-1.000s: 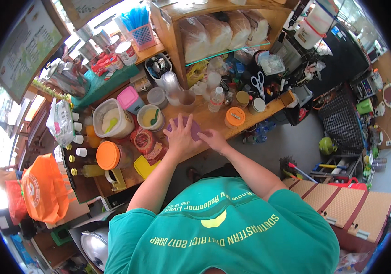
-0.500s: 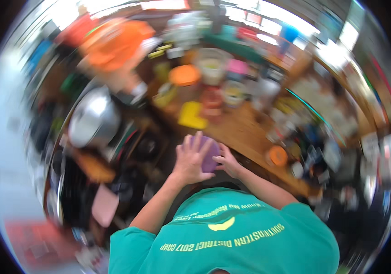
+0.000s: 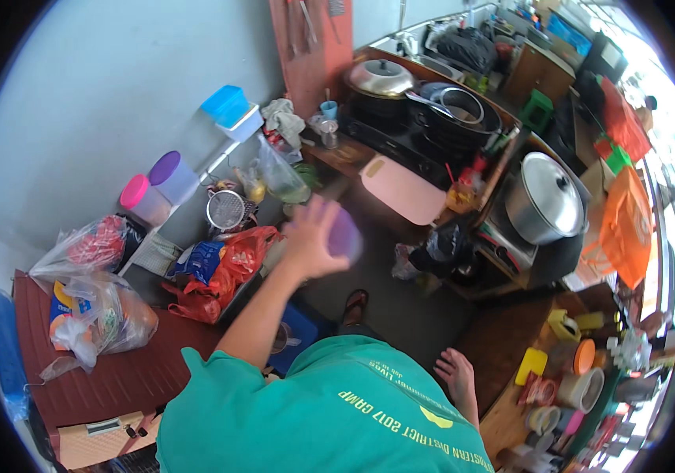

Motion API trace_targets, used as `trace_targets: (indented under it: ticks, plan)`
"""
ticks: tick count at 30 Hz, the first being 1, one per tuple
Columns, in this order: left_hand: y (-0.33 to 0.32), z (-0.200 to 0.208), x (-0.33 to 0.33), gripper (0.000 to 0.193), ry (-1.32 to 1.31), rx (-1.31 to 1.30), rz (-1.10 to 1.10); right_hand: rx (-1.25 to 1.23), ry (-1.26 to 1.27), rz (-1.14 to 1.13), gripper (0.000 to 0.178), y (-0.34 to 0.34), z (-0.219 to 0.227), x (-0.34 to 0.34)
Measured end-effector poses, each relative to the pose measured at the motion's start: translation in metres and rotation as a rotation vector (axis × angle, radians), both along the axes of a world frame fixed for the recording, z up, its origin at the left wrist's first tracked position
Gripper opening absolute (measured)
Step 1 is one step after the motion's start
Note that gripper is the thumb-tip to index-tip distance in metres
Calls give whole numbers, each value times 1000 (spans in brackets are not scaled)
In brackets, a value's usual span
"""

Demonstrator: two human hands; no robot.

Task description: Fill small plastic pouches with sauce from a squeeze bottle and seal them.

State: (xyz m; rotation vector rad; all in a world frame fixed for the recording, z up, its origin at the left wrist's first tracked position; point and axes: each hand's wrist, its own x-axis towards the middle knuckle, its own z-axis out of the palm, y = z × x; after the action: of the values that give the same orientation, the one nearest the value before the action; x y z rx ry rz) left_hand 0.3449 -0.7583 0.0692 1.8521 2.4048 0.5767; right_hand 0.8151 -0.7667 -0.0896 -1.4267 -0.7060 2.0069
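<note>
My left hand (image 3: 308, 238) reaches out over the floor and grips a round purple-topped container (image 3: 344, 234) from above, fingers spread around it. Motion blurs the container, and my hand covers its left part. Down by my right side, my right hand (image 3: 457, 374) is empty with its fingers apart. Beyond the left hand, against the wall, stand a purple-lidded canister (image 3: 173, 180) and a pink-lidded canister (image 3: 146, 200). A metal strainer (image 3: 227, 210) hangs near them, and a red plastic bag (image 3: 235, 268) lies just left of my forearm.
A pink cutting board (image 3: 403, 189) juts out beside the black stove (image 3: 391, 135), which bears pans. A large silver pot (image 3: 544, 199) stands to the right. A wooden table (image 3: 505, 422) with several containers is at lower right. Left is a dark red cabinet (image 3: 77, 394) with plastic bags.
The view has swung left from the table to the wall and stove. Both hands were on the purple-topped container; the right has let go, and the left now carries it outstretched.
</note>
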Motion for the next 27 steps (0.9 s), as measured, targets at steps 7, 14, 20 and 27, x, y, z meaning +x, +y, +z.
trace_targets:
  ticks: [7,14,20,27]
  plan:
    - [25,6,-261,112,182,56,752,-91,-400,98,37,41,-12,-12]
    - [78,0,-416,106,177,-123,1028,115,-736,331,37,83,-34,-43]
    - [82,-39,-467,82,310,-142,1022,307,-917,712,48,111,-19,-88]
    - [72,-60,-476,64,486,-63,985,240,-925,842,51,129,-25,-108]
